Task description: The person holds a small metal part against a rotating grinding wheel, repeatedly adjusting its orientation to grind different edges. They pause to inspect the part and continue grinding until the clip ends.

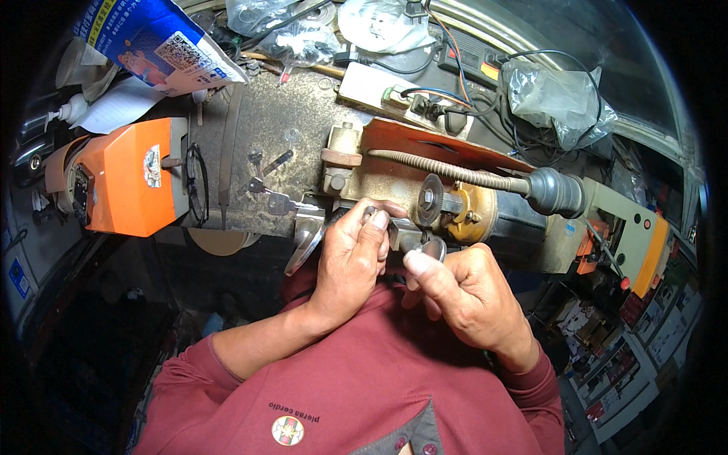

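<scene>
A key-cutting machine stands on the bench before me, with a toothed cutting wheel (430,199), a motor (500,219) and a flexible lamp neck (443,168). My left hand (355,250) is at the machine's front, its fingers curled at a small dark piece that they partly hide. My right hand (469,290) has thumb and fingers closed on a round metal clamp knob (435,249) at the carriage. A key with a grey head (280,204) lies at the left clamp, above its wing knob (305,244). Another dark-headed key (257,185) lies beside it.
An orange machine (133,179) stands left, beside black-framed glasses (198,182) and a long file (227,148). Behind are a power strip (369,91), tangled cables and plastic bags (546,96). A blue printed bag (165,48) hangs over the back left.
</scene>
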Demonstrator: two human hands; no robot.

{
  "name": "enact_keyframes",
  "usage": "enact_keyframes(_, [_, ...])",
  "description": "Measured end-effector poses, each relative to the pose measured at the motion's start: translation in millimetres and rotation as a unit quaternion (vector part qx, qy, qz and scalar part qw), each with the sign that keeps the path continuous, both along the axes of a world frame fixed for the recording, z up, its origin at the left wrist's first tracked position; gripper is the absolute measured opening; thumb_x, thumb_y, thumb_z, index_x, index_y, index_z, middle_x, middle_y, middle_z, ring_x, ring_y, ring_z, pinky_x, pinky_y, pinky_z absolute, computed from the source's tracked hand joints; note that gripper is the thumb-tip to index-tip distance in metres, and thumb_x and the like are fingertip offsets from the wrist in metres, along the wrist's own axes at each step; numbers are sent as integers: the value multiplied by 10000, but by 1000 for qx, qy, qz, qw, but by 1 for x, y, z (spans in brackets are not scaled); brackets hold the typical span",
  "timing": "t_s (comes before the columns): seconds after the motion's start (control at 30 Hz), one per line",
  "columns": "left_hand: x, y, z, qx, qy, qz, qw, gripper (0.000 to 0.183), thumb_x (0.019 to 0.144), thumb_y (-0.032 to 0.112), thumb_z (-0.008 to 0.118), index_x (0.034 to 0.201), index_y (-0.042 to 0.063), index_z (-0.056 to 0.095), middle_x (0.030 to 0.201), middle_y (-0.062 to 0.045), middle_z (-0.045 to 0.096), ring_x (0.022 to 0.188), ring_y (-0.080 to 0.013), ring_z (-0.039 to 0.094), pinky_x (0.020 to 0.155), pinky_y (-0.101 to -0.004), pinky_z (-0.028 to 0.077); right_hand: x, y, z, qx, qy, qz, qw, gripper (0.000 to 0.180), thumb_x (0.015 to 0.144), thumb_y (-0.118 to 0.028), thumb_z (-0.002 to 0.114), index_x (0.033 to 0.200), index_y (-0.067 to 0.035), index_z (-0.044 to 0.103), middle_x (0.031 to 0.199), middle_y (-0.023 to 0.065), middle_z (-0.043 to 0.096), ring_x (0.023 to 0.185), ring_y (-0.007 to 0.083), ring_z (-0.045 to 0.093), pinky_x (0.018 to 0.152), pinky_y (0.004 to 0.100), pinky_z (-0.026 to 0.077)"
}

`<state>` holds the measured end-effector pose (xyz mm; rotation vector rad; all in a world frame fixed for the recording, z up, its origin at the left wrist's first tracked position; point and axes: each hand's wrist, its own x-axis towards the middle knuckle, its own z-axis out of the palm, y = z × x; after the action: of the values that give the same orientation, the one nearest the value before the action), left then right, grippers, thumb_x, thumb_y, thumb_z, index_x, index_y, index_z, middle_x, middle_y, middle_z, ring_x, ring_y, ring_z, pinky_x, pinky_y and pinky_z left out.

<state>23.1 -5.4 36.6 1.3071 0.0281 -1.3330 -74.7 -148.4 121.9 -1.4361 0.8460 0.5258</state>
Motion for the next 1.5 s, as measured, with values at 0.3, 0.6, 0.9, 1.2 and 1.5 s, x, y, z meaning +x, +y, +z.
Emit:
enact_keyframes(0.3, [0,2,-1,0,6,-7,1000,295,1118,277,487,1183,35,642,690,58,468,573,1,376,509,-183,303,-15,31,-16,520,-38,-409,749,682,1011,-430,372,1183,157,674,721,97,618,553,121,495,533,281,465])
enact_keyframes(0.6, [3,2,0,-1,8,-10,1000,302,1115,281,488,1179,33,649,694,57,467,616,-7,388,548,-191,310,-26,44,-24,561,-85,-436,698,698,1026,-451,356,1281,137,631,786,103,634,589,125,517,558,305,493])
enact_keyframes(0.9, [3,2,2,-4,28,-6,1000,293,1118,269,482,1187,34,642,698,48,481,597,1,390,535,-182,316,-30,43,-25,527,-72,-474,702,647,1070,-442,349,1191,118,649,754,101,632,524,120,498,530,304,491])
enact_keyframes(1.2, [2,3,-2,-12,25,-1,1000,281,1121,239,465,1183,22,633,696,40,493,551,-13,391,508,-195,332,-27,53,-25,525,-110,-476,697,644,1085,-431,358,1181,140,642,765,108,635,513,104,474,536,289,483])
enact_keyframes(1.5, [1,2,-2,-19,25,-2,1000,300,1131,248,439,1186,19,624,663,44,477,534,-17,392,502,-198,339,-22,5,-6,-248,-154,-34,956,353,880,-343,815,846,-27,660,695,92,609,601,170,605,543,314,473])
